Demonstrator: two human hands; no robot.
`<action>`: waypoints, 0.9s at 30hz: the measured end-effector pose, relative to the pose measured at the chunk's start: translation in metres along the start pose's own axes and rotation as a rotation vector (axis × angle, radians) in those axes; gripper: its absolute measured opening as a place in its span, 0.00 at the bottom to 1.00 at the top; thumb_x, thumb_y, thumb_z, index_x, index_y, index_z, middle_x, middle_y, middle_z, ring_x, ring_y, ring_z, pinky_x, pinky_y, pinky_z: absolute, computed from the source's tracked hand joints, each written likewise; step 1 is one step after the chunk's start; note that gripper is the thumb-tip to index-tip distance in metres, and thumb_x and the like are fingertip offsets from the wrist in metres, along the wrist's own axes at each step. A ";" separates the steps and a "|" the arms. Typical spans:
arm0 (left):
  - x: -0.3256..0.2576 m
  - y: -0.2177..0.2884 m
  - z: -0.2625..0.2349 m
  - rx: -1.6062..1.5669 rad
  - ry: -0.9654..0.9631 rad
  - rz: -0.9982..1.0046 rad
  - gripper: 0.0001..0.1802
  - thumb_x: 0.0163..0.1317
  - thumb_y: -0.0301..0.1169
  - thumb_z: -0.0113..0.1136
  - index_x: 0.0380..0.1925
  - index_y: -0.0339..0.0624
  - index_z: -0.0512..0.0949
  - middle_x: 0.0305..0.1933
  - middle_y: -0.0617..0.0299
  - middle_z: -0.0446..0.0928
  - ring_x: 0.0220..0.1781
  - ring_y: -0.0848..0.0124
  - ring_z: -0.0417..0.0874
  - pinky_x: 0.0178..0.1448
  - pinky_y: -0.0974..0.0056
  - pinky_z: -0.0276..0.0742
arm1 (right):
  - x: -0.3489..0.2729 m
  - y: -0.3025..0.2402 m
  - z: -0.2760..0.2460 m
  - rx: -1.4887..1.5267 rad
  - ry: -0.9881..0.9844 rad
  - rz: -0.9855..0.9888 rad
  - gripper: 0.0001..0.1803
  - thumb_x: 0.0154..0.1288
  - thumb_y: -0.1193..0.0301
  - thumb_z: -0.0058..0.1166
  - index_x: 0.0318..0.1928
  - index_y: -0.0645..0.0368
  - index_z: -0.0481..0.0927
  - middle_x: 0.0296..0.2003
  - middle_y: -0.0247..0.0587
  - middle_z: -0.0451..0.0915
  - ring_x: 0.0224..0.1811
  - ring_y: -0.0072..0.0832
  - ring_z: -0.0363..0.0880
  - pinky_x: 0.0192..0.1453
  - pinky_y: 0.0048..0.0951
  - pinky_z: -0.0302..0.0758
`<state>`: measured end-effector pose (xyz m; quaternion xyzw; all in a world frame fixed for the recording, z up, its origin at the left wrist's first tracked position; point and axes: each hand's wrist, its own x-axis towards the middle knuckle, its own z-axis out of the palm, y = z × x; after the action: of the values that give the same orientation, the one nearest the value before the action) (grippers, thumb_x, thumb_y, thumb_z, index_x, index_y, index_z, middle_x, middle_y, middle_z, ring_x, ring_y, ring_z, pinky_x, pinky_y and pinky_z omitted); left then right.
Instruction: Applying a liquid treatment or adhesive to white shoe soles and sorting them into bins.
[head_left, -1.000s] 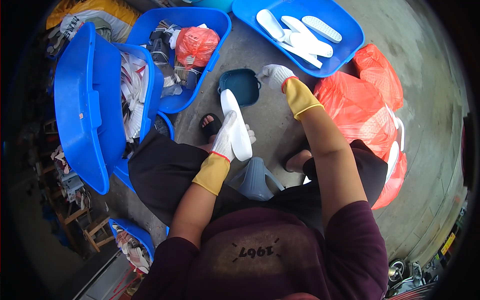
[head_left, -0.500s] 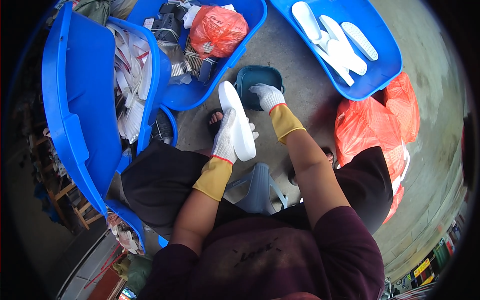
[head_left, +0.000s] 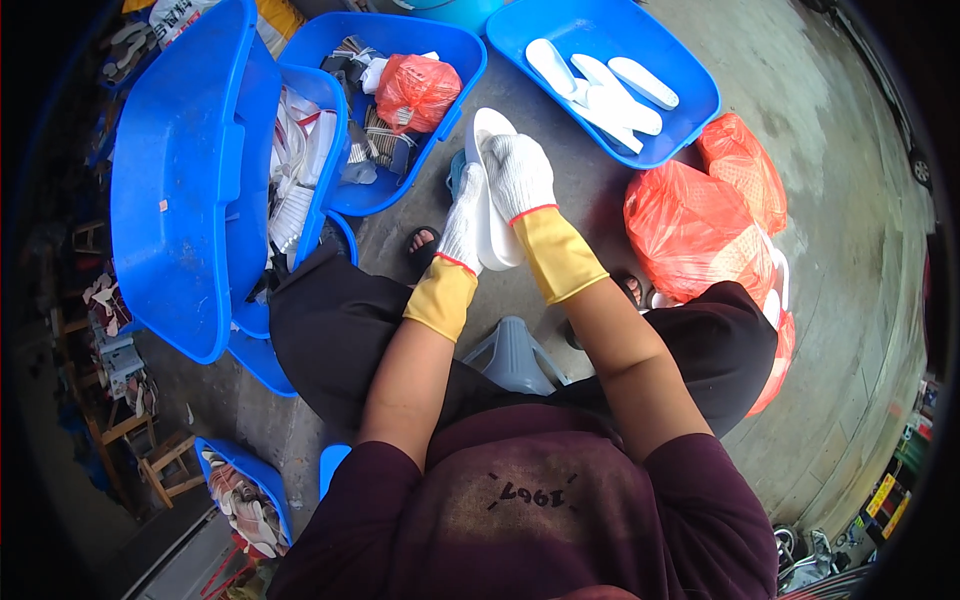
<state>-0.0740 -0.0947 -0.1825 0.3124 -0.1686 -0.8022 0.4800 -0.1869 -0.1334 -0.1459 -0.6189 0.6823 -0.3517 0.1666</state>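
I see both hands in white gloves with yellow cuffs, closed around a white shoe sole held upright above the concrete floor. My left hand grips its left edge, and my right hand lies over its top right side, fingers curled on it. Beyond the sole, a blue tub holds more white soles. Another blue tub to the left holds a red bag. Two red sacks sit on my right.
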 end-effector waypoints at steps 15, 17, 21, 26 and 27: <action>-0.033 -0.007 0.039 -0.181 -0.368 -0.201 0.47 0.73 0.68 0.49 0.71 0.35 0.69 0.63 0.43 0.79 0.62 0.50 0.82 0.69 0.46 0.78 | -0.124 -0.034 -0.091 -0.064 -0.049 -0.083 0.22 0.75 0.59 0.55 0.26 0.61 0.87 0.30 0.56 0.86 0.31 0.52 0.87 0.39 0.49 0.83; -0.037 -0.020 0.044 -0.162 -0.260 -0.181 0.44 0.75 0.65 0.50 0.72 0.37 0.69 0.65 0.47 0.78 0.64 0.53 0.82 0.70 0.49 0.77 | -0.109 -0.015 -0.096 -0.270 0.048 -0.175 0.20 0.76 0.61 0.54 0.27 0.57 0.87 0.27 0.52 0.85 0.29 0.48 0.86 0.37 0.47 0.82; -0.060 -0.034 0.087 -0.095 -0.234 -0.240 0.37 0.78 0.57 0.54 0.75 0.45 0.68 0.69 0.56 0.77 0.69 0.59 0.79 0.72 0.54 0.76 | -0.046 0.037 -0.118 -0.480 0.092 -0.031 0.19 0.78 0.59 0.50 0.35 0.53 0.91 0.30 0.49 0.88 0.35 0.46 0.89 0.41 0.45 0.83; -0.066 -0.046 0.097 -0.038 -0.205 -0.327 0.40 0.77 0.61 0.53 0.76 0.44 0.66 0.72 0.55 0.75 0.70 0.59 0.78 0.72 0.54 0.76 | -0.017 0.040 -0.105 -0.201 0.191 -0.156 0.11 0.68 0.70 0.55 0.39 0.52 0.92 0.36 0.45 0.90 0.39 0.46 0.89 0.46 0.45 0.84; -0.070 -0.042 0.100 -0.010 -0.210 -0.301 0.39 0.78 0.61 0.49 0.76 0.44 0.65 0.73 0.55 0.73 0.71 0.58 0.77 0.73 0.53 0.76 | -0.020 0.043 -0.101 -0.024 0.180 -0.156 0.14 0.63 0.75 0.54 0.41 0.51 0.92 0.39 0.44 0.90 0.42 0.47 0.88 0.50 0.43 0.84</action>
<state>-0.1442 -0.0158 -0.1079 0.2464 -0.1652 -0.8939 0.3360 -0.2820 -0.0868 -0.1094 -0.6379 0.6485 -0.4096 0.0695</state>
